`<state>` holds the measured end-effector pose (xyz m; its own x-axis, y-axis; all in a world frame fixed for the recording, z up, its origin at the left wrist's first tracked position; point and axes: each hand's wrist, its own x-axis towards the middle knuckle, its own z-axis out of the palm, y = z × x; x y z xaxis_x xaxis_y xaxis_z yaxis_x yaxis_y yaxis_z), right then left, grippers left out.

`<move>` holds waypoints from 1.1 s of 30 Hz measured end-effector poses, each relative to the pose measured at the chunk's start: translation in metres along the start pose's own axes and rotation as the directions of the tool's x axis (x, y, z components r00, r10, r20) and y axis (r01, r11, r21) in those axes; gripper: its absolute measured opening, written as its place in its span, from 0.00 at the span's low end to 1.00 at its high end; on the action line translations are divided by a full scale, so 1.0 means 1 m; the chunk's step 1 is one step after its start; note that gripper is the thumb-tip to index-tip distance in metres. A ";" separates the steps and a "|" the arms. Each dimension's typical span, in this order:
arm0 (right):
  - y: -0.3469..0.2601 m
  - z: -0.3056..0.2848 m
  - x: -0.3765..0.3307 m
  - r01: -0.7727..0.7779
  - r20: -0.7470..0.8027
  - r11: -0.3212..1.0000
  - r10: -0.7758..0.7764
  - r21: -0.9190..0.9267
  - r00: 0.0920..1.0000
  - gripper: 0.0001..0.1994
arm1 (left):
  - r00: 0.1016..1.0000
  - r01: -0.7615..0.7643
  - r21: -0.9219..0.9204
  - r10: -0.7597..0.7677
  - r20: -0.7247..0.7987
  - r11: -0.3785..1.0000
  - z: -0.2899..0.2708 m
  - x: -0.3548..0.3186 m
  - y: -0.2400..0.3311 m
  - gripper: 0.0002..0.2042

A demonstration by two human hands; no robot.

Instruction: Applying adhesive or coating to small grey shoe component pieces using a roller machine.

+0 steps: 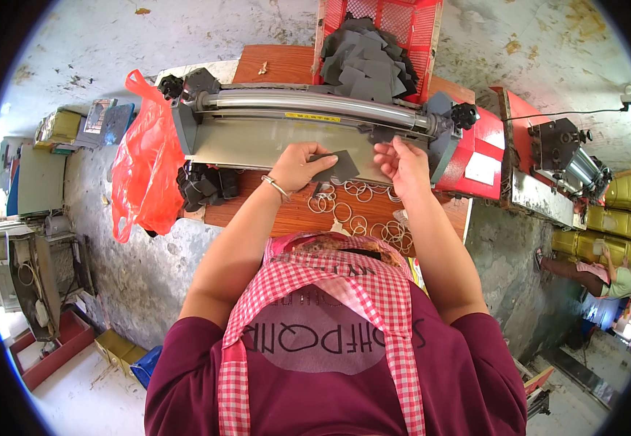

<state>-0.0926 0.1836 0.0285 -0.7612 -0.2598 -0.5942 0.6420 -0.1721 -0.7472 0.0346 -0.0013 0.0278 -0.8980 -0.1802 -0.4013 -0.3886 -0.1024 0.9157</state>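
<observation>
My left hand [297, 167] is closed on a small stack of dark grey square sheets [343, 168], thumb on top, over the front edge of a metal feed plate [243, 143]. The plate belongs to a roller machine with long shiny rollers [315, 102] and black knobs at both ends. To the right, my right hand [405, 168] is raised near the plate with its fingers loosely apart and nothing visible in them. Just beyond its fingertips, another dark grey piece [379, 134] lies by the rollers. Loose rubber bands [359, 191] are scattered on the brown tabletop [257, 211] below my hands.
Behind the rollers, a red crate [403, 18] holds a heap of dark grey pieces [366, 58]. A red plastic bag [148, 160] hangs at the left, beside more dark pieces [206, 185]. A second roller machine [566, 156] and another person [606, 276] are at the right.
</observation>
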 end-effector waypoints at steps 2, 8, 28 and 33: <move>-0.003 0.005 -0.016 -0.014 0.157 0.973 0.052 -0.232 0.986 0.11 | 1.000 -0.002 0.021 0.003 -0.027 1.000 0.008 0.005 0.003 0.10; 0.001 -0.015 0.000 -0.217 0.308 0.948 0.284 -0.235 0.908 0.10 | 0.996 -0.003 0.069 0.009 -0.093 0.998 0.018 0.008 0.010 0.12; -0.169 0.007 0.185 0.244 0.365 0.289 0.513 -0.926 0.777 0.37 | 0.904 0.239 0.879 -0.425 -0.046 0.413 -0.052 0.193 0.093 0.63; -0.134 0.024 0.209 0.139 0.416 0.490 0.517 -0.860 0.748 0.47 | 0.923 0.250 0.845 -0.381 -0.060 0.473 -0.046 0.209 0.083 0.61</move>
<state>-0.3353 0.1296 0.0111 -0.1996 -0.6784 -0.7071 0.1298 0.6969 -0.7053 -0.1760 -0.0927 0.0191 -0.6680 -0.1862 -0.7205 -0.5830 0.7327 0.3512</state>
